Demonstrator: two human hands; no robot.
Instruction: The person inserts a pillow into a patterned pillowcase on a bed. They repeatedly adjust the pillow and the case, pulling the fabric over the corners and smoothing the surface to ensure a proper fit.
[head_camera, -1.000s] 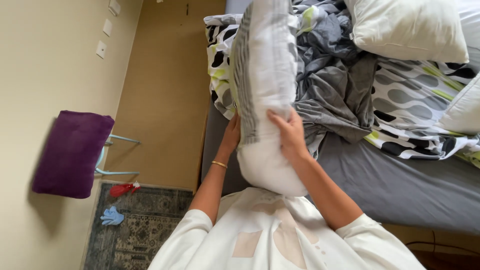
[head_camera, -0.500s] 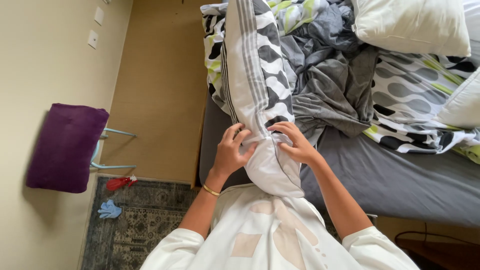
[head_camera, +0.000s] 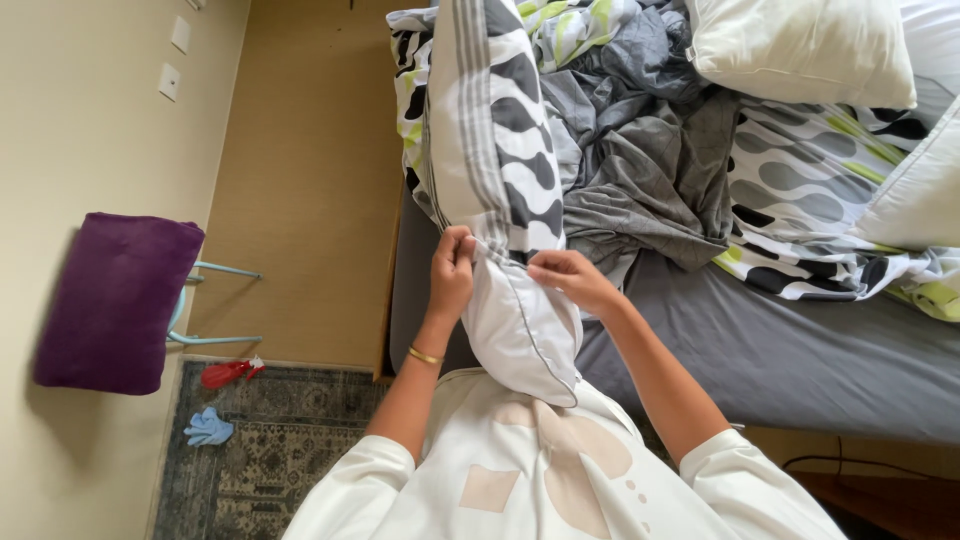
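Got my left hand (head_camera: 452, 268) and right hand (head_camera: 566, 276) both pinched shut on the edge of the patterned pillowcase (head_camera: 495, 140), white pillow (head_camera: 520, 325) sticking out, held upright over the bed (head_camera: 800, 350) edge.

A plump white pillow (head_camera: 520, 330) stands nearly upright against the person's chest, its lower end bare and edged with thin grey piping. A fabric pillowcase (head_camera: 490, 120) with grey stripes and black-and-grey wavy blotches sheathes its upper half, the open hem bunched across the pillow's middle, over the bed's edge.
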